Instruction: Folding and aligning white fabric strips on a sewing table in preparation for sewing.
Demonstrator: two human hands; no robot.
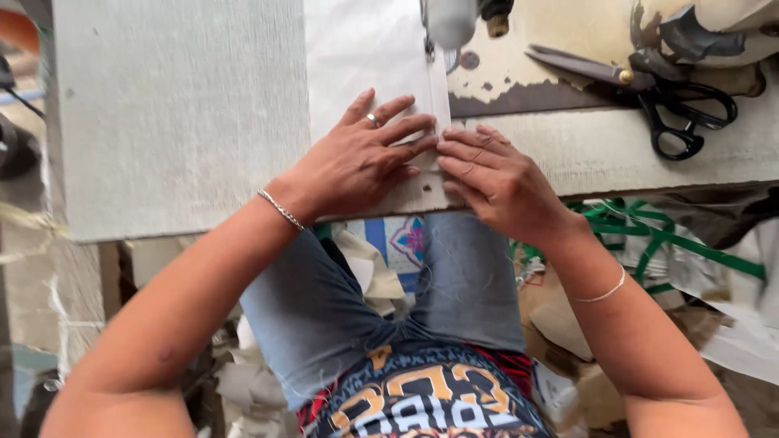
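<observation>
White fabric (357, 49) is laid flat on the grey table (170, 113), directly below the sewing machine head (449, 20). Left hand (357, 158) is spread flat on the fabric, fingers extended. Right hand (495, 178) is pressed flat just beside it, fingertips (448, 154) touching the fabric's folded edge. Black scissors (657, 89) are seen well right of the fabric.
</observation>
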